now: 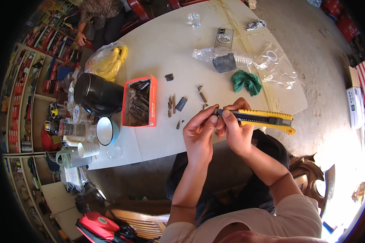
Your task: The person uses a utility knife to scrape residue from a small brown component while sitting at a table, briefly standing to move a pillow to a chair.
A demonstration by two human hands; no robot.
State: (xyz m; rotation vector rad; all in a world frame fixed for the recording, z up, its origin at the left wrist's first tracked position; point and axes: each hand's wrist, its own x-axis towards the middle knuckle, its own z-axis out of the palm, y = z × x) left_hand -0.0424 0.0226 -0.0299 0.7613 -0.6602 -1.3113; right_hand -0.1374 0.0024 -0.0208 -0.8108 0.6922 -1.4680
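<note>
Over the near edge of the table [158, 145] my two hands meet at the fingertips. My right hand [238, 124] holds a yellow and black utility knife [264, 118] near its blade end, the handle pointing right. My left hand [202, 126] pinches a small dark piece [216, 111] at the blade end; the fingers partly hide it. Small brown pieces [174, 104] and a dark grey flat piece [181, 104] lie left of my hands. An orange-red box [153, 100] holds many dark, stick-like pieces. A green cloth [246, 82] lies beyond my right hand.
A black kettle [97, 94], bananas in a plastic bag [109, 62], an enamel mug [105, 130] and a white cup [88, 150] stand left. A dark block [224, 63], clear plastic bottle [246, 57], phone [224, 38] and glass [194, 20] lie farther back. A seated person [100, 21] is at upper left.
</note>
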